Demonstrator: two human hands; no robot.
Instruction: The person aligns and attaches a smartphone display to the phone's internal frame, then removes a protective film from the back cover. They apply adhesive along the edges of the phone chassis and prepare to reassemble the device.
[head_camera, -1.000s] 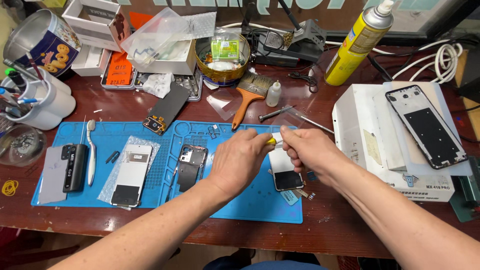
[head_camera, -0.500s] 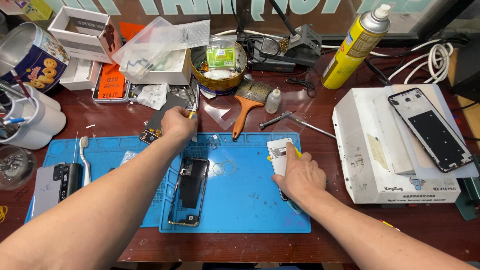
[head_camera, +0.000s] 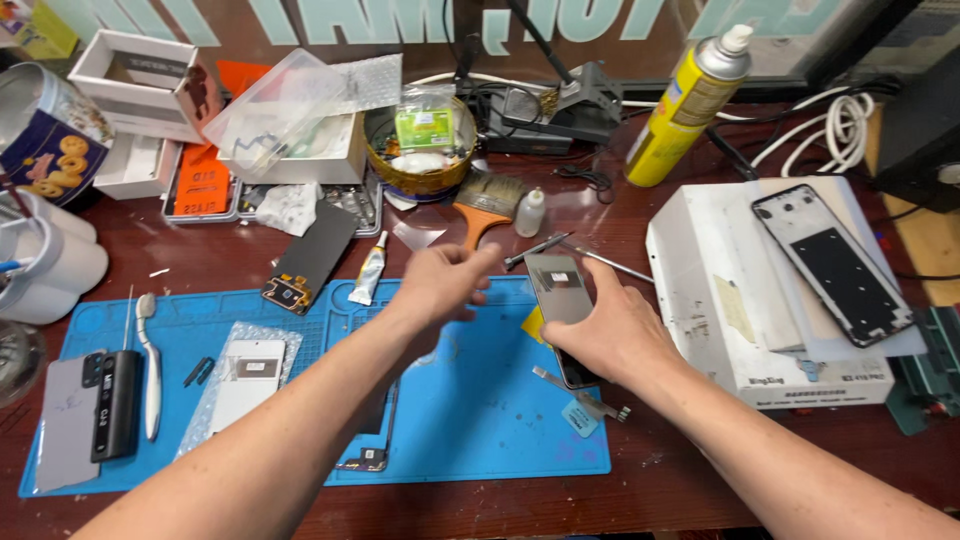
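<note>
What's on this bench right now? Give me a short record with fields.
Setting: dark wooden bench with a blue work mat
Right hand: holds a phone screen panel above the mat
Left hand: empty, fingers spread, in the air beside the panel
Nearby: orange-handled brush, small glue tube, yellow spray can

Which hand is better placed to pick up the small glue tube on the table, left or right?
Probably the left. The left hand is free and hovers just right of the glue tube. The right hand already grips a phone part and lies farther away.
</note>
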